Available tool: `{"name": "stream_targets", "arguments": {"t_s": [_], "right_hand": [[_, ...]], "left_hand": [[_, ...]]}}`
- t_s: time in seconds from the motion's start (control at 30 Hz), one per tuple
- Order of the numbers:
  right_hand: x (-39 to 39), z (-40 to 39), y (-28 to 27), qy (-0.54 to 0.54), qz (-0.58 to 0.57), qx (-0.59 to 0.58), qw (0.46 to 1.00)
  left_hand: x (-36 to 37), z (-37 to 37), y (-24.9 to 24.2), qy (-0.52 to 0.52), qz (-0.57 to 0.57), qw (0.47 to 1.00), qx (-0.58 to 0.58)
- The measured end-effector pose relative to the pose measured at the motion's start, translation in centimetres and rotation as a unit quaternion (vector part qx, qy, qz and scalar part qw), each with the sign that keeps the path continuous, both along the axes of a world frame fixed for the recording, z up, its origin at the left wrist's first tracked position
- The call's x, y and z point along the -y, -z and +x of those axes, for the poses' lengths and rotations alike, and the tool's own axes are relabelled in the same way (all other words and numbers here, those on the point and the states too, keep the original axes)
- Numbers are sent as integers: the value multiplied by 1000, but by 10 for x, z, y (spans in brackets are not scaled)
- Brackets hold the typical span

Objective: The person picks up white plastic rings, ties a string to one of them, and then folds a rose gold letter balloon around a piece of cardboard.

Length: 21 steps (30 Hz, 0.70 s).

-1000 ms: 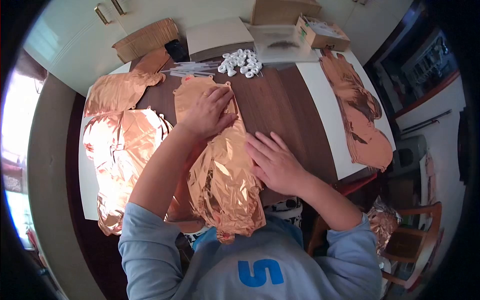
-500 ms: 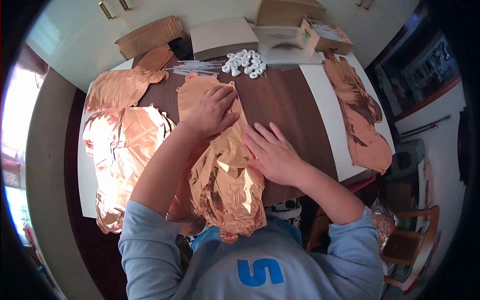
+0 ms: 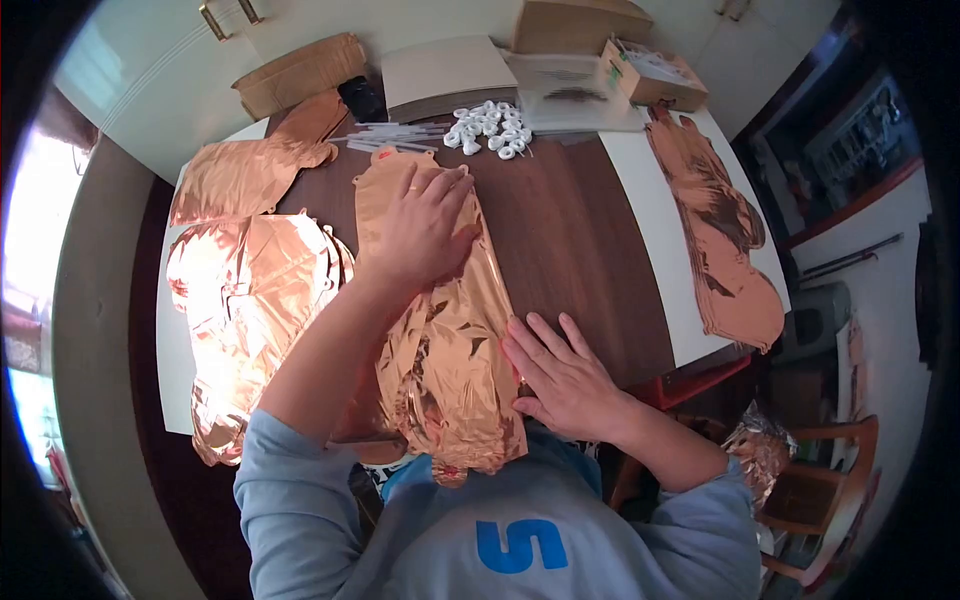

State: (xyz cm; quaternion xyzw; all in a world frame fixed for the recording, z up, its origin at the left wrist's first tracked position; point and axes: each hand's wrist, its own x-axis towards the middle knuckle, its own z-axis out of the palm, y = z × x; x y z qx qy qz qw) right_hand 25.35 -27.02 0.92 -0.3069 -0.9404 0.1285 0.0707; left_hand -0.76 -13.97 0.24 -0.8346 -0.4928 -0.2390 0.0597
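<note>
A copper-coloured foil balloon (image 3: 455,350), flat and creased, lies lengthwise in front of me, with its lower end hanging over the table's near edge against my shirt. My left hand (image 3: 425,225) rests flat on its upper part, fingers stretched out and slightly apart. Along the balloon's right edge, near the table's front, my right hand (image 3: 565,380) is open, its fingertips at the foil. Part of the upper foil is hidden under my left hand and forearm. To the left lie more shiny foil balloons (image 3: 245,310), next to my left forearm.
White ribbon rolls (image 3: 488,128) and clear straws (image 3: 395,133) lie at the back, before a stack of grey board (image 3: 450,75). A small box (image 3: 655,75) stands back right. Stacked flat foil balloons (image 3: 715,230) lie on the right. A wooden chair (image 3: 830,480) is beyond.
My right hand has slid down along the balloon's right edge toward me. The foil's right side looks straighter and flatter. My left hand has stayed nearly in place, with its fingers more spread.
</note>
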Motion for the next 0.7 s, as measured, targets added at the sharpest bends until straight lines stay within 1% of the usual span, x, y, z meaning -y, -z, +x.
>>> {"name": "stream_targets", "arguments": {"t_s": [0.03,0.07,0.17,0.2,0.3,0.4,0.5,0.53,0.63,0.7], "right_hand": [[0,0,0,3,-3,-2,1000],[0,1,0,2,-1,0,1000],[1,1,-2,0,3,7,1000],[1,1,-3,0,3,9,1000],[0,0,0,-1,9,0,1000],[2,1,0,5,5,0,1000],[0,-1,-3,5,2,9,1000],[1,-1,-3,6,0,14,1000],[1,-1,-3,11,-8,13,1000],[1,-1,-2,10,-3,5,1000]], "left_hand": [[8,7,-7,-14,16,1000,9],[15,13,-9,2,23,999,46],[41,31,-19,-2,-53,998,26],[40,29,-8,0,-62,998,33],[22,22,-2,-30,-52,997,52],[-8,10,9,-87,-73,992,57],[-32,1,7,-155,-95,982,54],[-39,-3,6,-161,-111,979,52],[-56,-5,9,-213,-82,973,25],[-62,-4,6,-232,-99,967,27]]}}
